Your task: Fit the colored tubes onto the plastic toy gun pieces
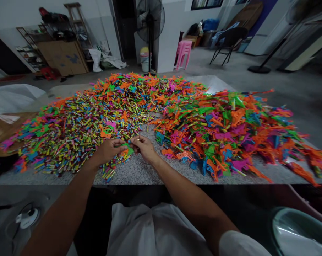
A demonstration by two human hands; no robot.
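Observation:
My left hand [109, 151] is closed, its thumb and fingers pinching a small green plastic toy gun [129, 150] just above the grey speckled table. Close on its right, my right hand [145, 147] has thumb and forefinger pressed together at the green piece; what they pinch is too small to make out. To the left and behind lies a wide heap of small coloured tubes [78, 131], with loose plastic pieces among them. An orange toy gun [105, 133] rests on that heap near my left hand. Right of my hands is a pile of bright plastic toy guns [214, 131], many with tubes attached.
The speckled table [139, 174] ends just in front of my body. A glassy green-rimmed container [299, 227] stands below at the lower right. Beyond the table are a standing fan [150, 21], pink stacked stools [183, 53] and a black chair [230, 41].

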